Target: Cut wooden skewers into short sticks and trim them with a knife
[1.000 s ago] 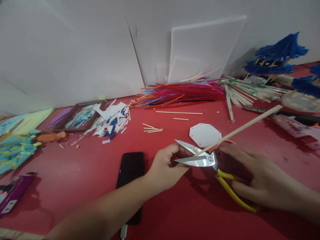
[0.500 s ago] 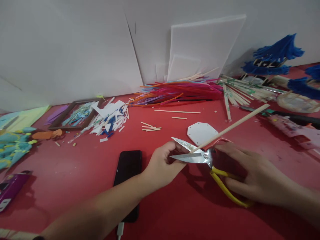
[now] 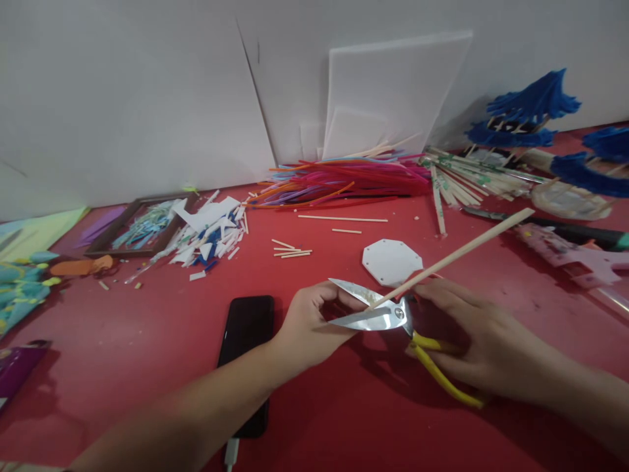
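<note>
My right hand (image 3: 484,337) is wrapped round the yellow and red handles of a pair of scissors (image 3: 376,320), whose blades are spread and point left. Between the blades lies a pale wooden stick (image 3: 462,254), slanting up to the right. My left hand (image 3: 312,324) is closed behind the blades at the stick's lower end; its fingertips are partly hidden by the scissors. Just beyond the scissors a white octagonal piece (image 3: 392,261) with small holes near its edge lies on the red table (image 3: 324,406).
A black phone (image 3: 248,328) with a cable lies by my left forearm. Short cut sticks (image 3: 292,251) and a longer stick (image 3: 343,218) lie farther back. Behind them are colourful pipe cleaners (image 3: 344,180), paper scraps (image 3: 216,229), wrapped chopsticks (image 3: 457,183) and a glue gun (image 3: 574,252).
The scissor blades have closed slightly around the stick, and the right hand's fingers have drawn in a little. The whole view has shifted slightly.
</note>
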`<move>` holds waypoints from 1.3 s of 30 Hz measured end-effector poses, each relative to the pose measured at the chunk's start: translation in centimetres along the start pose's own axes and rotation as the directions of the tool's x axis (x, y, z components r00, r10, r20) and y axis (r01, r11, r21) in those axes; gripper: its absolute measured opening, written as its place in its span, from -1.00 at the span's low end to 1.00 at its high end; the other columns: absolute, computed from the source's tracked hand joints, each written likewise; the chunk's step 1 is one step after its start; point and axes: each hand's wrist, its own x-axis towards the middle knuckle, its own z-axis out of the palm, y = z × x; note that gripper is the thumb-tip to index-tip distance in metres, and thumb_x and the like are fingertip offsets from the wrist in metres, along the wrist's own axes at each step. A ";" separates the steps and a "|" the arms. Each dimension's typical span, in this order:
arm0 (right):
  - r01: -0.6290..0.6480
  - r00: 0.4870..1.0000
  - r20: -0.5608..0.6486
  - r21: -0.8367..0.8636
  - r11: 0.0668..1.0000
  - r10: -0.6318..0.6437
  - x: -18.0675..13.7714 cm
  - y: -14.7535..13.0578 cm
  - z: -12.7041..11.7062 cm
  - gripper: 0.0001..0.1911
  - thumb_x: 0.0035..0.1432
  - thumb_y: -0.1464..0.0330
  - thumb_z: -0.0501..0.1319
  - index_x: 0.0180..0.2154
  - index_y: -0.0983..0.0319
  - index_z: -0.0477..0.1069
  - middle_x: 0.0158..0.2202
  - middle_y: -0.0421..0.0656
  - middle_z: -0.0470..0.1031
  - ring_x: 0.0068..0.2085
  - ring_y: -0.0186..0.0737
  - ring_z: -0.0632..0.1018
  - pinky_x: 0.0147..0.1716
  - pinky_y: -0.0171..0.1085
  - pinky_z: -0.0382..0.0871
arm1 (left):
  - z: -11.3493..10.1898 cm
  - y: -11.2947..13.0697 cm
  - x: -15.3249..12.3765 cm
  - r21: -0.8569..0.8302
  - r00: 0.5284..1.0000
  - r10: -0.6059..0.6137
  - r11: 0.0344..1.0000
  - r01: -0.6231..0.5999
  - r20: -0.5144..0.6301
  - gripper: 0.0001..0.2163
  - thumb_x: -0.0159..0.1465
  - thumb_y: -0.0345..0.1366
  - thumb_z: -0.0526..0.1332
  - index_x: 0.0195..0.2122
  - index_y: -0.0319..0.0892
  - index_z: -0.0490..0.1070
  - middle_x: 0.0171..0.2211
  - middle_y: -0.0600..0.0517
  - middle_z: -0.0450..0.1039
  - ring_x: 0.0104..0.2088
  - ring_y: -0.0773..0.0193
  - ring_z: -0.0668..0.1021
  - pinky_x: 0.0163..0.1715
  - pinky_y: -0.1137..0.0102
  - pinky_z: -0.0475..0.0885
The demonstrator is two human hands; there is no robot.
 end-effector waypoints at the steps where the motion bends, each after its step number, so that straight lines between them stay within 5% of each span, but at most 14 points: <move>1: -0.034 0.999 -0.009 -0.026 0.999 0.034 0.1 -0.2 0.2 -0.57 0.08 0.22 0.21 -0.02 0.26 0.43 -0.09 0.10 0.61 -0.10 0.06 0.65 -0.18 -0.04 0.60 | 0.0 -0.1 0.0 -0.003 1.000 0.009 1.000 -0.009 0.010 -0.81 -0.12 -0.34 0.50 -0.48 -0.23 0.55 -0.38 -0.07 0.65 -0.41 0.22 0.64 -0.39 0.39 0.56; 6: -0.088 0.995 -0.052 -0.045 0.995 0.085 0.3 -1.5 0.7 -0.79 -0.01 0.32 0.17 -0.25 0.15 0.38 -0.30 -0.04 0.57 -0.23 0.02 0.62 -0.27 -0.06 0.56 | 0.0 0.1 -0.3 -0.001 0.992 0.059 0.998 -0.059 0.111 -0.84 -0.04 -0.31 0.48 -0.45 -0.22 0.60 -0.32 -0.10 0.68 -0.32 0.16 0.68 -0.25 0.33 0.59; 10: -0.102 0.993 -0.061 -0.044 0.994 0.099 0.4 -1.9 0.4 -0.81 -0.10 0.33 0.16 -0.32 0.12 0.31 -0.39 -0.10 0.52 -0.35 -0.05 0.57 -0.37 -0.12 0.50 | 0.1 0.3 -0.5 0.006 0.987 0.002 1.000 -0.003 0.162 -0.82 -0.01 -0.26 0.48 -0.44 -0.24 0.58 -0.38 -0.10 0.65 -0.38 0.16 0.66 -0.36 0.35 0.57; 17: -0.098 0.992 0.079 -0.018 0.995 0.099 1.1 -1.9 0.0 -0.84 -0.13 0.35 0.16 -0.40 0.11 0.21 -0.48 -0.16 0.47 -0.48 -0.19 0.48 -0.51 -0.26 0.35 | 0.7 -1.0 -0.9 0.059 0.988 0.055 0.996 -0.064 0.143 -0.89 0.08 -0.37 0.36 -0.37 -0.23 0.49 -0.41 -0.05 0.61 -0.43 0.28 0.62 -0.42 0.46 0.50; 24: -0.188 0.968 0.166 -0.012 0.982 0.188 1.5 -1.7 -0.2 -0.81 -0.12 0.34 0.16 -0.39 0.11 0.18 -0.50 -0.18 0.45 -0.53 -0.23 0.43 -0.55 -0.28 0.25 | 0.8 -0.9 -0.9 -0.021 0.957 0.231 0.973 -0.231 0.177 -0.95 0.22 -0.37 0.25 -0.31 -0.21 0.41 -0.44 -0.05 0.61 -0.48 0.30 0.64 -0.41 0.45 0.58; 31: -0.148 0.983 0.109 -0.004 0.989 0.147 1.2 -1.4 0.0 -0.84 -0.14 0.32 0.15 -0.46 0.09 0.14 -0.55 -0.17 0.44 -0.54 -0.21 0.43 -0.56 -0.27 0.24 | 0.8 -1.0 -0.6 -0.006 0.972 0.147 0.989 -0.149 0.184 -0.89 0.10 -0.51 0.18 -0.36 -0.21 0.43 -0.52 0.02 0.58 -0.62 0.41 0.54 -0.58 0.55 0.48; 39: -0.130 0.982 0.132 -0.022 0.991 0.131 1.0 -1.4 -0.1 -0.82 -0.10 0.33 0.16 -0.42 0.09 0.15 -0.55 -0.18 0.43 -0.55 -0.22 0.44 -0.58 -0.28 0.26 | 0.9 -0.8 -0.6 0.003 0.958 0.222 0.974 -0.227 0.180 -0.82 0.05 -0.53 0.13 -0.37 -0.20 0.46 -0.54 0.03 0.60 -0.65 0.42 0.51 -0.62 0.56 0.42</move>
